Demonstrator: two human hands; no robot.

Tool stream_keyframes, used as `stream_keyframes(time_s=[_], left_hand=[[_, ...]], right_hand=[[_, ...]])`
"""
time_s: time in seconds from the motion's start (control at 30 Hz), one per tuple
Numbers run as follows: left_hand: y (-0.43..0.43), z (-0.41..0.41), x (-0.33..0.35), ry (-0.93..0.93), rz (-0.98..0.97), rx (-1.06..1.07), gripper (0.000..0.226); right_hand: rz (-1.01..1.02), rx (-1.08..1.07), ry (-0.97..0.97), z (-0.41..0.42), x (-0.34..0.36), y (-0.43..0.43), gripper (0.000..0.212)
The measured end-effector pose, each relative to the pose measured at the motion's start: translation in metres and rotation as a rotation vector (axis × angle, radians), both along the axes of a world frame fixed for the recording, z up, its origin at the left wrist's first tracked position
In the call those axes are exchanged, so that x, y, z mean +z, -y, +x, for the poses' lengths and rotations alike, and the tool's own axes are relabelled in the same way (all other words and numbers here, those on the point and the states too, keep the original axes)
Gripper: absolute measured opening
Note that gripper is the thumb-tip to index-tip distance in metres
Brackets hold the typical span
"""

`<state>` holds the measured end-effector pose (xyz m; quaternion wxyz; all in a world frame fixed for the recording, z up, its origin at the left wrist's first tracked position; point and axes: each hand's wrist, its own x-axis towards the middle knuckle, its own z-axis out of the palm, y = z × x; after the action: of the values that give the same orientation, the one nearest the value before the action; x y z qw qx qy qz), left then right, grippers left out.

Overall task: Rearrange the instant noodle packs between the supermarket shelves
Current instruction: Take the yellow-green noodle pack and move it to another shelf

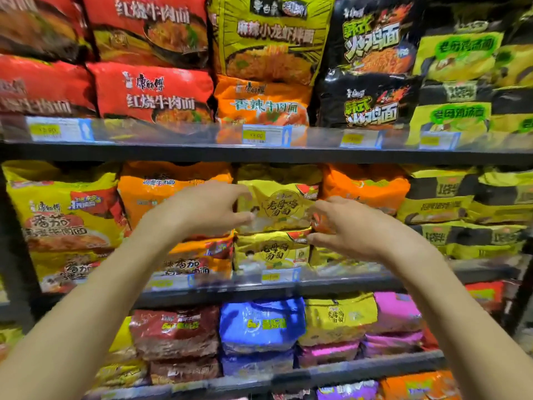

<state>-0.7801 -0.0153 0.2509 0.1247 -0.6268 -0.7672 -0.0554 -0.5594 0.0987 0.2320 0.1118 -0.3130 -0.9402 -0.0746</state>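
The yellow pack [277, 207] sat on the middle shelf [346, 287], straight ahead of the person and between the two raised hands. It lay flat on top of a second yellow pack [271, 251] of the same kind, with its long side running left to right along the shelf front. That put one short end towards each hand.

The left hand [207, 209] was open, fingers spread and loosely bent, holding nothing. Its fingertips were at the pack's left end, though I could not tell whether they touched it. The right hand [357, 226] was also open and empty, fingers splayed, close to the right end and a little lower. Neither looked clearly nearer, so it seemed set up as a two-handed lift, one hand to each end.

The pack was a soft, puffy bag, bright yellow with a round dark-lettered badge in the middle and a red corner patch. An orange pack [161, 197] pressed against its left side and another orange one [366, 186] against its right, so the fit looked tight.
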Motion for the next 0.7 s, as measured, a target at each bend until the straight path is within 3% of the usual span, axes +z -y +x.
stream_keyframes(time_s=[0.2, 0.4, 0.53, 0.7], left_hand=[[-0.022, 0.003, 0.059, 0.051, 0.293, 0.140, 0.048], [-0.031, -0.012, 0.109, 0.082, 0.640, 0.187, 0.055], [-0.048, -0.029, 0.133, 0.089, 0.896, 0.123, 0.065], [-0.075, -0.048, 0.154, 0.099, 0.951, -0.041, 0.084]], right_hand=[[0.218, 0.134, -0.218, -0.002, 0.062, -0.062, 0.055], [0.237, 0.307, -0.573, -0.033, 0.114, -0.098, 0.062], [0.231, 0.363, -0.807, -0.059, 0.149, -0.112, 0.072], [0.267, 0.309, -1.003, -0.086, 0.187, -0.114, 0.080]])
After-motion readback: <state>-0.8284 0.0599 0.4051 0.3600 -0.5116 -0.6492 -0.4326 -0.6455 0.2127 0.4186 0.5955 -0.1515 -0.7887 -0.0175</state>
